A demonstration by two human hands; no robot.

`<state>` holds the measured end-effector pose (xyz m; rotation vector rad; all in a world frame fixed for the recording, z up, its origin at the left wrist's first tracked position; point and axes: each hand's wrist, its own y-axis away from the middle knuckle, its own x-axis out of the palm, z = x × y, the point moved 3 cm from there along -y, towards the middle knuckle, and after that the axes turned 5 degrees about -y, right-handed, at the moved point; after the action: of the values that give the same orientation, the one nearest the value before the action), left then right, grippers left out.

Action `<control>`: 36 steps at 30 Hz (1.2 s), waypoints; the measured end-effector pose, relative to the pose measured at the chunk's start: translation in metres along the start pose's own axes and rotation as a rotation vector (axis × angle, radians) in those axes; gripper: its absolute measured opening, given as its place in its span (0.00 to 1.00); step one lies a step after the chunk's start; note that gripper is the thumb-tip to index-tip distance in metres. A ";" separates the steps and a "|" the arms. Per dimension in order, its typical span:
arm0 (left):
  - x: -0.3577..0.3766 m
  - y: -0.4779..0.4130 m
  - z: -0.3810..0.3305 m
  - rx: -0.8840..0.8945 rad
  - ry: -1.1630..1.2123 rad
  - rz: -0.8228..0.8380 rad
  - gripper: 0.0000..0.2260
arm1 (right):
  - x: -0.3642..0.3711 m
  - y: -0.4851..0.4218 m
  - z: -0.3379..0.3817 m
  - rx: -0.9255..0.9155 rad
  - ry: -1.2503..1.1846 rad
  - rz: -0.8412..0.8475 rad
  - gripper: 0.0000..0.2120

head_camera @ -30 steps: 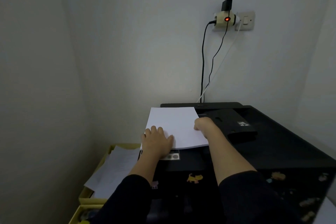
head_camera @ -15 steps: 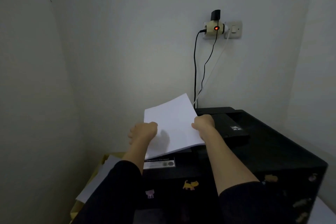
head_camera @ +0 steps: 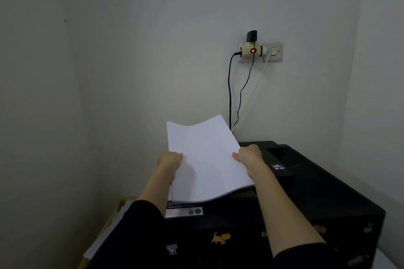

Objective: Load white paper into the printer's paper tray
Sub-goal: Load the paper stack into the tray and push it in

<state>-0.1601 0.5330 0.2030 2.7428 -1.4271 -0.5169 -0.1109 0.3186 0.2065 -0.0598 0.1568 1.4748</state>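
Stack of white paper (head_camera: pixel 207 159) is held in the air above the left portion of the black printer (head_camera: pixel 317 192), tilted with its far edge higher than its near edge and the sheets bowed slightly across the width. The near edge hangs just above the printer's top; contact there cannot be confirmed. Left hand (head_camera: pixel 169 159) grips the left long edge of the stack, fingers curled under and thumb on top. Right hand (head_camera: pixel 249 155) grips the right long edge in the same manner, thumb visible on the upper sheet. Both forearms are bare, with dark sleeves at the bottom of the view. The stack is not inserted in any slot; the paper tray itself cannot be made out in the dim light. On the printer's top, just below the stack's near edge, sits a white printed label (head_camera: pixel 183 209). The front face carries a yellow cat sticker (head_camera: pixel 221 237) and a pink sticker (head_camera: pixel 172 248). On the wall behind, a cream plug adapter (head_camera: pixel 251 50) shows a lit red lamp, beside a light switch (head_camera: pixel 273 51); black cables (head_camera: pixel 229 94) and a white cable (head_camera: pixel 251 94) run down behind the printer. At lower left, loose sheets (head_camera: pixel 105 236) lie on a yellowish box, partly hidden by the left sleeve
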 end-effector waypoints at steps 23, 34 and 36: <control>-0.020 0.035 -0.002 0.550 0.159 -0.220 0.23 | 0.025 0.029 -0.001 -0.332 -0.197 0.107 0.19; -0.019 0.043 -0.001 0.516 0.143 -0.226 0.02 | 0.036 0.032 -0.003 -0.364 -0.273 -0.006 0.22; -0.018 0.044 0.002 0.523 0.112 -0.248 0.03 | 0.038 0.032 -0.006 -0.359 -0.272 -0.011 0.24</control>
<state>-0.2050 0.5218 0.2134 3.3102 -1.3609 0.0274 -0.1399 0.3588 0.1972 -0.1483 -0.3295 1.4706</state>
